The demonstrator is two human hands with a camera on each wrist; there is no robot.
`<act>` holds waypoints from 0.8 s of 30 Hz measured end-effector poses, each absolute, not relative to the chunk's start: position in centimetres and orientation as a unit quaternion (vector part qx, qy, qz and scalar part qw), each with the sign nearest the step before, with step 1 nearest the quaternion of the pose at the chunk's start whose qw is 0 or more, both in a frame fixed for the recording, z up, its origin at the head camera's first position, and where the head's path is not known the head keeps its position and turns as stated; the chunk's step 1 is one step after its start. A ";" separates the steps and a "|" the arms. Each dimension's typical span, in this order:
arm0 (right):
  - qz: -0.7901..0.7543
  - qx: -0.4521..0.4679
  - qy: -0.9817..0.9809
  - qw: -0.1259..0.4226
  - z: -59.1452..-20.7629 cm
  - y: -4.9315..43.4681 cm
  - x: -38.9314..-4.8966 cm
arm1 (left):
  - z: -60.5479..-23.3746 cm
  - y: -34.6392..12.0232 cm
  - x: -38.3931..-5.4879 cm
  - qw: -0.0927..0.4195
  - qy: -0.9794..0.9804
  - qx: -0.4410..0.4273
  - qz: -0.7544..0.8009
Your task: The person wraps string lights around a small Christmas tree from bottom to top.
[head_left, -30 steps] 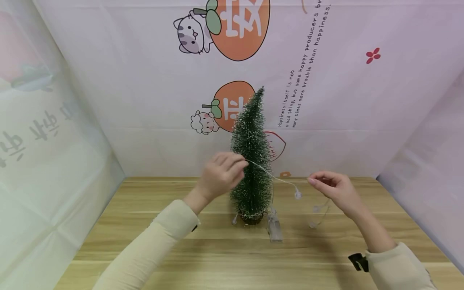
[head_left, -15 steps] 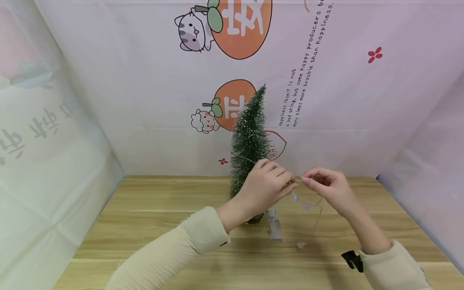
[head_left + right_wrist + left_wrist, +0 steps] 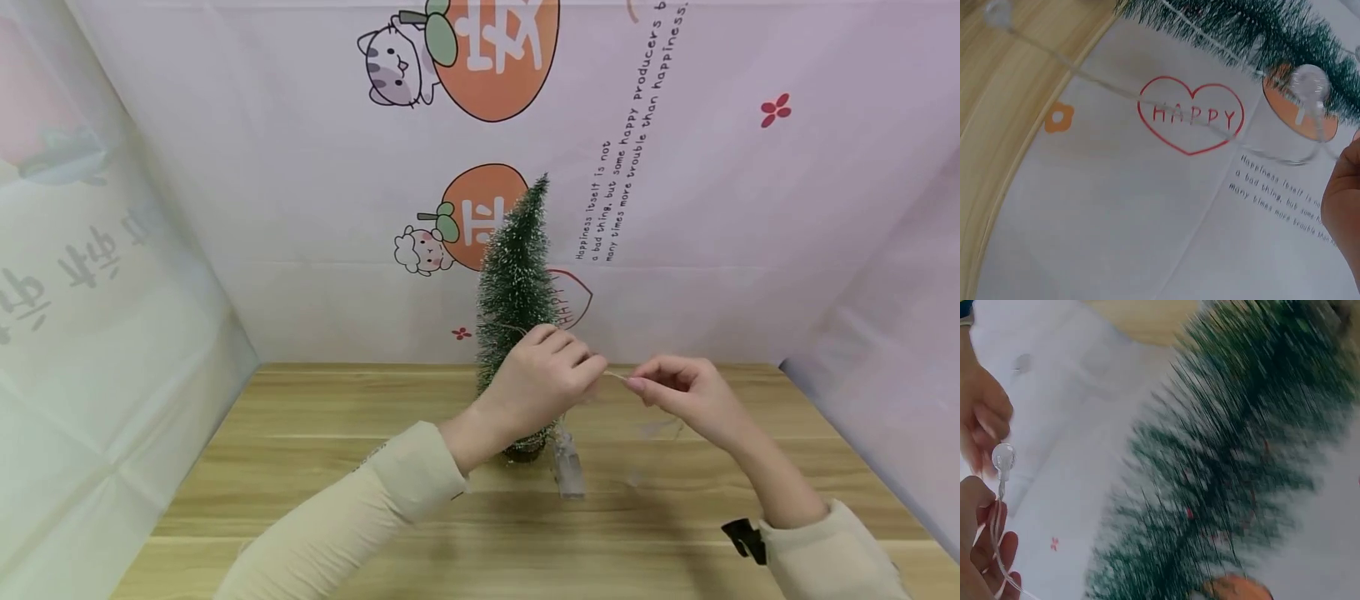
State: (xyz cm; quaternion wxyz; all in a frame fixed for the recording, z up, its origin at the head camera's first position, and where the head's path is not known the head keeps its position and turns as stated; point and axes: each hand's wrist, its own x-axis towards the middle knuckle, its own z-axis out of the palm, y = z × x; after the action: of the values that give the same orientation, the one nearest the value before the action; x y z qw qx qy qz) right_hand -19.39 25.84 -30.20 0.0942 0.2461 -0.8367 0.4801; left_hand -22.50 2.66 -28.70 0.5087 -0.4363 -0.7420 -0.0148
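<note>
A small frosted green Christmas tree [image 3: 517, 275] stands upright on the table, its lower part partly hidden by my left arm. In front of it my left hand [image 3: 551, 371] pinches the clear wire of a string of lights [image 3: 617, 376]. To the right, my right hand [image 3: 693, 400] pinches the same wire between thumb and forefinger, and a short length spans the two hands. A round clear bulb [image 3: 1004, 456] stands just above the left fingers in the left wrist view. Another bulb [image 3: 1310, 84] hangs near the right hand in the right wrist view.
The clear battery box [image 3: 568, 471] lies on the wooden table [image 3: 337, 500] beside the tree's base. Behind stands a printed white cloth [image 3: 697, 208], with more cloth at both sides. A black clip [image 3: 744, 540] is by the right cuff.
My left hand has moved right, across the tree's front, towards the right hand, bringing the wire along. The right hand has stayed nearly in place; the loose bulbs below it have swung.
</note>
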 end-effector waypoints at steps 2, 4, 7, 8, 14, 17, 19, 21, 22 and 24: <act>0.477 0.267 -0.833 0.083 -30.2 26.7 -19.4 | -28.4 2.2 -22.8 0.533 -0.729 -0.429 0.006; 0.481 0.288 -0.825 0.069 -30.2 27.5 -19.5 | -28.1 1.9 -23.1 0.545 -0.723 -0.425 0.013; 0.482 0.309 -0.819 0.041 -30.2 28.3 -19.7 | -28.0 1.4 -23.4 0.547 -0.723 -0.422 0.015; 0.478 0.314 -0.820 0.033 -30.2 28.5 -19.8 | -28.0 1.3 -23.5 0.546 -0.725 -0.420 0.013; 0.468 0.339 -0.816 -0.006 -30.4 30.5 -20.2 | -28.1 0.6 -24.0 0.533 -0.742 -0.407 -0.004; 0.508 0.363 -0.779 -0.055 -30.8 31.5 -20.6 | -28.2 0.5 -24.1 0.534 -0.737 -0.414 -0.004; 0.534 0.382 -0.749 -0.092 -31.0 32.0 -20.9 | -28.2 0.6 -24.1 0.537 -0.733 -0.417 -0.004; 0.545 0.384 -0.737 -0.114 -31.1 32.3 -21.0 | -28.2 0.6 -24.2 0.538 -0.734 -0.415 -0.005; 0.542 0.379 -0.742 -0.115 -31.1 32.4 -21.0 | -28.2 0.5 -24.2 0.537 -0.735 -0.414 -0.007; 0.527 0.362 -0.762 -0.103 -30.9 32.5 -20.9 | -28.3 0.5 -24.2 0.537 -0.736 -0.412 -0.006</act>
State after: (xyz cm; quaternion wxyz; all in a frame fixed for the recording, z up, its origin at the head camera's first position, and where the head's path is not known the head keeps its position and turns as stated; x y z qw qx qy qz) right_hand -20.93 32.54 -30.91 -0.1027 0.3624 -0.7617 0.5272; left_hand -24.21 0.48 -28.27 0.5374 -0.4122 -0.7357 -0.0061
